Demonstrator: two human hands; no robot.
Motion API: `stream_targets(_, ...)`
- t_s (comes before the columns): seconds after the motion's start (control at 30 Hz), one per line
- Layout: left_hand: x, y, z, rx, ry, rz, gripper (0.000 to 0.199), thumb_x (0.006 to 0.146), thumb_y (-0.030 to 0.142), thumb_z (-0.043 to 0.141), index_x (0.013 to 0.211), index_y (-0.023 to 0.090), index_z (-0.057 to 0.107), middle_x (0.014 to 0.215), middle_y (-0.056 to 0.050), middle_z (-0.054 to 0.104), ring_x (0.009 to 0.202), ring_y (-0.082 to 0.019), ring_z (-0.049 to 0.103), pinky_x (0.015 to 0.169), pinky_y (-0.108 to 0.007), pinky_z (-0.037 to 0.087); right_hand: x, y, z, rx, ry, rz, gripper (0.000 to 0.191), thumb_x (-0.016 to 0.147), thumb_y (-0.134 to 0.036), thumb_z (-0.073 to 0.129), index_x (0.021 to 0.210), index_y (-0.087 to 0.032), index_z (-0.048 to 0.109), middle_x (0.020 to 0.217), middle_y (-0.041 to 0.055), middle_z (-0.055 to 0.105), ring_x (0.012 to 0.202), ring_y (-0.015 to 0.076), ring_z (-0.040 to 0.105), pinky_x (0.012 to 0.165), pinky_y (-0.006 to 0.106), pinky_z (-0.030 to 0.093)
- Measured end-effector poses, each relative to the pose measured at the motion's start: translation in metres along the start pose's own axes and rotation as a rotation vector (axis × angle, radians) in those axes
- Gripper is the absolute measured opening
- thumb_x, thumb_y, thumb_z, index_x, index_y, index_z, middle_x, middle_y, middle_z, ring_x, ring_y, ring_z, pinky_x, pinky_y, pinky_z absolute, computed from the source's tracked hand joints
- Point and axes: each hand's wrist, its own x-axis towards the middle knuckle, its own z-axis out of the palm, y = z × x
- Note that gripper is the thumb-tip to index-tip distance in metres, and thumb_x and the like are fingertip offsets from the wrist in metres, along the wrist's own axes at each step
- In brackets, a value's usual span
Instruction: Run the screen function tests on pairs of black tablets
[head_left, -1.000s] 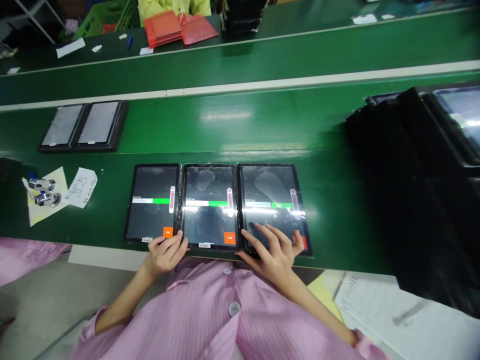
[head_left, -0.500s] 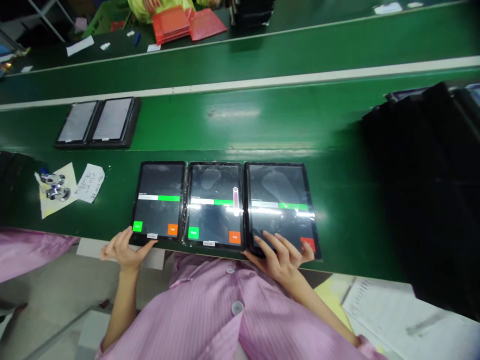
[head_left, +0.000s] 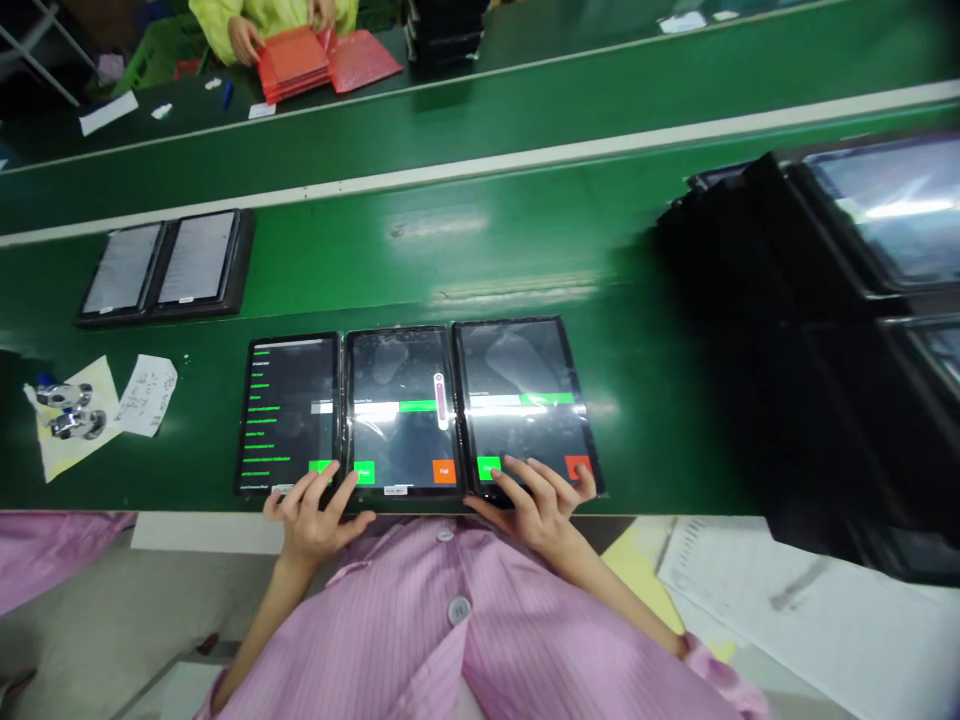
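Observation:
Three tablets lie side by side at the front edge of the green bench. The left tablet (head_left: 289,415) shows a list of green lines, partly slid over by another screen. The middle tablet (head_left: 401,430) has a green and an orange button, and a pink slider-like mark. On the right tablet (head_left: 517,360) there is a light bar with a green part. My left hand (head_left: 315,515), fingers spread, reaches over the lower edges of the left and middle tablets, a fingertip at the middle one's green button. My right hand (head_left: 544,500) is spread over the right tablet's lower part, a finger at its green button.
Two more tablets (head_left: 196,258) lie in dark trays at the back left. A yellow paper with metal parts (head_left: 75,410) and a handwritten note (head_left: 148,395) are at the left. Dark stacked trays (head_left: 750,350) stand at the right. Across the bench, a person's hands touch red packets (head_left: 292,65).
My left hand has moved right, from the left tablet's corner to between the left and middle tablets. The left tablet's screen has changed to a list. My right hand's fingers have shifted slightly.

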Motion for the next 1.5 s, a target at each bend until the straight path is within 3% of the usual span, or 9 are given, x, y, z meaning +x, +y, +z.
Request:
stream_targets(0.17,0.003,-0.022,-0.007,0.013,-0.005,0.101,0.054,0.095,0.069,0.042,0.129,0.036,0.066,0.112,-0.009,0.07,0.097,-0.028,0.055,0.108,-0.052,0.017,0.004,-0.001,-0.004,0.037,0.064,0.051,0.05,0.084,-0.061,0.076,0.122,-0.032,0.063,0.106,0.0058,0.067,0.1,0.0291,0.054,0.11,0.053,0.025)
stream_targets(0.3,0.033,-0.038,-0.017,0.011,0.036,-0.01,0.061,0.095,0.069,0.037,0.138,0.03,0.059,0.123,-0.014,0.065,0.103,-0.031,0.056,0.106,-0.056,0.02,0.008,0.0,-0.004,0.063,0.093,0.03,0.04,0.091,-0.059,0.069,0.115,-0.028,0.066,0.105,0.0067,0.068,0.095,0.0272,0.055,0.111,0.052,0.024)
stream_targets(0.47,0.107,-0.068,-0.01,0.022,-0.266,-0.212,0.046,0.098,0.049,0.05,0.138,0.028,0.056,0.144,-0.016,0.055,0.126,-0.037,0.051,0.11,-0.062,0.015,0.008,-0.001,-0.001,0.093,0.081,0.015,0.039,0.093,-0.059,0.064,0.116,-0.028,0.07,0.111,0.0084,0.066,0.098,0.0284,0.055,0.11,0.053,0.022)
stream_targets(0.7,0.184,-0.101,0.049,-0.06,-0.592,-0.205,0.041,0.099,0.038,0.038,0.129,0.021,0.06,0.142,-0.019,0.056,0.135,-0.036,0.049,0.114,-0.069,0.017,0.036,0.006,-0.022,0.126,0.052,0.09,0.039,0.098,-0.06,0.051,0.113,-0.029,0.07,0.123,0.0078,0.064,0.106,0.0317,0.054,0.112,0.06,0.016)
stream_targets(0.83,0.204,-0.094,0.064,0.024,-0.71,-0.198,0.04,0.096,0.043,0.039,0.117,0.015,0.06,0.113,-0.018,0.071,0.111,-0.035,0.065,0.115,-0.072,0.012,0.077,0.066,-0.02,0.104,0.044,0.341,0.045,0.097,-0.057,0.052,0.125,-0.023,0.063,0.127,0.0133,0.061,0.116,0.036,0.052,0.11,0.061,0.021)
stream_targets(1.03,0.218,-0.084,0.061,0.142,-0.81,-0.208,0.045,0.091,0.048,0.038,0.111,0.014,0.062,0.084,-0.016,0.076,0.091,-0.036,0.072,0.113,-0.073,0.008,0.113,0.159,0.047,0.585,0.032,0.806,0.048,0.088,-0.06,0.05,0.109,-0.018,0.064,0.109,0.0152,0.068,0.1,0.0323,0.062,0.092,0.05,0.047)
stream_targets(1.27,0.229,-0.077,0.06,0.1,-0.839,-0.183,0.039,0.09,0.03,0.04,0.121,0.016,0.06,0.097,-0.017,0.077,0.098,-0.036,0.072,0.11,-0.078,0.011,0.101,0.15,0.072,0.872,0.102,0.964,0.043,0.076,-0.057,0.065,0.096,-0.019,0.065,0.093,0.0116,0.071,0.086,0.0291,0.066,0.084,0.044,0.053)
stream_targets(1.4,0.244,-0.03,0.075,-0.026,-0.71,0.052,0.058,0.088,0.01,0.03,0.142,0.017,0.05,0.154,-0.02,0.045,0.142,-0.035,0.044,0.113,-0.075,0.018,0.103,0.144,0.067,0.836,0.15,0.992,0.034,0.075,-0.051,0.066,0.084,-0.018,0.067,0.081,0.0099,0.072,0.077,0.0275,0.068,0.076,0.04,0.056)
stream_targets(1.5,0.254,0.007,0.091,-0.218,-0.773,0.143,0.055,0.098,0.024,0.026,0.15,0.018,0.041,0.161,-0.015,0.033,0.149,-0.031,0.033,0.118,-0.067,0.021,0.106,0.141,0.063,0.817,0.174,0.991,0.03,0.077,-0.046,0.064,0.083,-0.018,0.071,0.079,0.0086,0.072,0.074,0.026,0.069,0.072,0.037,0.057)
